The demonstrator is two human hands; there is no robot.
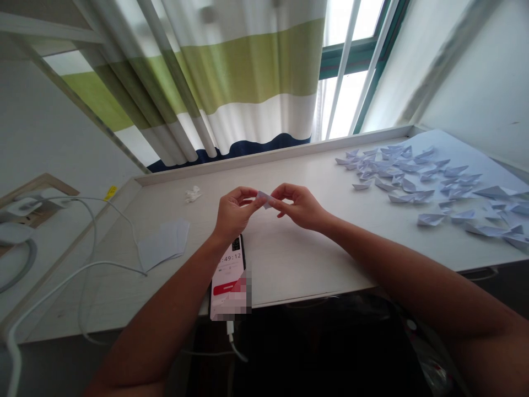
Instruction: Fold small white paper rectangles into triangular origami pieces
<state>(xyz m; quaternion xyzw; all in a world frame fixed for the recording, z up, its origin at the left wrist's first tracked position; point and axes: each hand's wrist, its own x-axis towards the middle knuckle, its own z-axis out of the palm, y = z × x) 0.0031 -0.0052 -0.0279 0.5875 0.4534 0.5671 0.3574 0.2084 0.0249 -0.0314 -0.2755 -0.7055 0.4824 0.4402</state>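
Between my two hands, above the middle of the white desk, is a small piece of folded white paper (264,197). My left hand (236,212) pinches its left side between thumb and fingers. The thumb and fingers of my right hand (298,207) close on its right side. The fingers cover part of the paper, so its full shape is hidden. Many folded paper boats (411,196) lie spread over the right part of the desk. On the left, a small stack of flat white paper sheets (163,242) rests on the desk top.
A phone (227,281) with a lit screen lies under my left wrist, a charging cable (230,331) plugged in. White cables (97,264) cross the desk's left side. Crumpled white scraps (193,194) lie near the back. A raised ledge (264,159) borders the desk below the curtain (248,66).
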